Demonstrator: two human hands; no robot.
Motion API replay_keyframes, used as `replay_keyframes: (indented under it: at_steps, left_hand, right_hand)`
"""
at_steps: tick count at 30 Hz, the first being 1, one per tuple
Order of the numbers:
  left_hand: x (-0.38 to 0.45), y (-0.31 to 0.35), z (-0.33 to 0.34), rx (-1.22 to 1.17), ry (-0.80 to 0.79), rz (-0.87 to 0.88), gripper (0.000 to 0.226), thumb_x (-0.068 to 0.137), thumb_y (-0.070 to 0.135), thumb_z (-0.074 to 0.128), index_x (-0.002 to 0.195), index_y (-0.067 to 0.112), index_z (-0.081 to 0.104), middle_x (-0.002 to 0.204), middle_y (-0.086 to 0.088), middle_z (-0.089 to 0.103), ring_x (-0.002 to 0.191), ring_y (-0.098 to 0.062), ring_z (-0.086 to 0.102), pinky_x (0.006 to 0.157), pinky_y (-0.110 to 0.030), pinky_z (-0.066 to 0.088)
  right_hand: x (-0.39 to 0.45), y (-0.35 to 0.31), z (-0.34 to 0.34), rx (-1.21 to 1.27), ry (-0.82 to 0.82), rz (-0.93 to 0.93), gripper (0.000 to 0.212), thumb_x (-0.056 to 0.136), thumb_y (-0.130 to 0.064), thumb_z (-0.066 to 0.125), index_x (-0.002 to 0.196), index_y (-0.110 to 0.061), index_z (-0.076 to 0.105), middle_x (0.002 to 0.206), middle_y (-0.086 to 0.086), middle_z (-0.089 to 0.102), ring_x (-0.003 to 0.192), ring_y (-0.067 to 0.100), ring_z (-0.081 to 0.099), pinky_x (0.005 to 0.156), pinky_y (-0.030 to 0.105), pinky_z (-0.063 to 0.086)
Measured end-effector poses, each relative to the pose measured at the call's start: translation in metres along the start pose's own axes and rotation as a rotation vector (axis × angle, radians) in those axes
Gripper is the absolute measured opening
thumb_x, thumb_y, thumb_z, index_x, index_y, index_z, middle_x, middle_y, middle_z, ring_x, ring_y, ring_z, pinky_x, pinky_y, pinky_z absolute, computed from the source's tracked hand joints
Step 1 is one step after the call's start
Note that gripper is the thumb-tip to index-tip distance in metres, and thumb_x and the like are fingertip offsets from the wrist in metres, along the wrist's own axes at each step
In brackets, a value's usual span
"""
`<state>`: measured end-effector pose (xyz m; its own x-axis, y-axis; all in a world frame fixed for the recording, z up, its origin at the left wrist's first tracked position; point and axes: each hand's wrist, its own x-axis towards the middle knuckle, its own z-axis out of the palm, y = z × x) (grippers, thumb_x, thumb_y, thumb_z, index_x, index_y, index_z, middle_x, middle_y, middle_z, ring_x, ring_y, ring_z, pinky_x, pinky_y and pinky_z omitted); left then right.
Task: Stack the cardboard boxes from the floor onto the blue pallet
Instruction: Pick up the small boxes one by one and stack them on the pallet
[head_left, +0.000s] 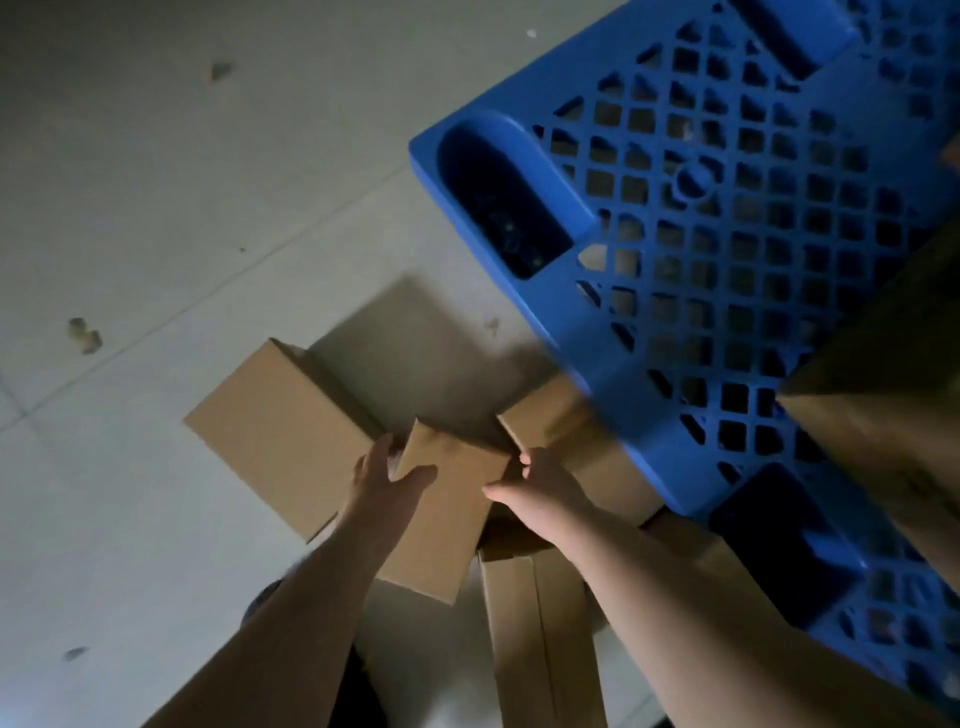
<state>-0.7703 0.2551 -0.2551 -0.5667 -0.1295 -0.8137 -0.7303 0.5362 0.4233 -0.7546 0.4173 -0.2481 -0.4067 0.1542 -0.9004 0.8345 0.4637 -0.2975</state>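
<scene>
A small brown cardboard box (447, 509) sits tilted among other boxes on the floor. My left hand (387, 475) grips its left edge, thumb on the top face. My right hand (540, 491) holds its right edge. A larger box (280, 431) lies to the left, touching it. Another box (582, 447) lies to the right, partly under the edge of the blue pallet (727, 249). A long narrow box (540, 639) lies below my right forearm. A cardboard box (883, 405) stands on the pallet at the right.
The pale concrete floor (182, 208) spreads to the left with a few small stains and scraps. The pallet's grid top fills the upper right. A dark shoe or trouser leg (358, 691) shows at the bottom.
</scene>
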Motion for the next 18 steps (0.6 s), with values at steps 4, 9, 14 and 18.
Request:
replay_keyframes:
  at_steps: [4,9,14,18]
  left_hand:
    - [0.012,-0.029,0.005,0.03,-0.009,-0.028,0.055,0.085,0.026,0.06,0.134,0.016,0.04,0.133,-0.014,0.046,0.11,-0.031,0.047,0.081,-0.034,0.037]
    - [0.025,-0.032,0.012,0.055,-0.037,-0.053,0.058,0.086,0.03,0.058,0.137,0.018,0.034,0.131,-0.012,0.048,0.104,-0.026,0.046,0.077,-0.031,0.031]
    - [0.031,-0.024,0.018,0.066,-0.061,-0.074,0.058,0.084,0.032,0.056,0.137,0.018,0.036,0.13,-0.013,0.047,0.11,-0.029,0.047,0.083,-0.038,0.038]
    - [0.018,-0.009,0.007,0.073,-0.036,-0.12,0.056,0.087,0.035,0.053,0.137,0.017,0.036,0.131,-0.018,0.039,0.112,-0.035,0.042,0.089,-0.041,0.038]
  right_hand:
    - [0.018,0.019,0.028,0.12,0.028,0.089,0.055,0.08,-0.031,0.069,0.125,-0.007,0.047,0.126,0.007,0.056,0.108,0.02,0.054,0.078,0.022,0.036]
    - [0.036,0.026,0.047,0.304,0.004,0.129,0.053,0.08,-0.033,0.068,0.122,-0.007,0.047,0.114,0.004,0.058,0.097,0.018,0.054,0.077,0.026,0.041]
    - [0.031,0.014,0.052,0.592,-0.047,0.241,0.084,0.079,-0.036,0.069,0.145,-0.014,0.022,0.135,0.008,0.044,0.117,0.026,0.045,0.092,0.041,0.043]
    - [0.011,-0.004,0.044,0.709,-0.052,0.269,0.089,0.08,-0.041,0.067,0.148,-0.022,0.014,0.15,0.008,0.03,0.131,0.033,0.035,0.098,0.05,0.041]
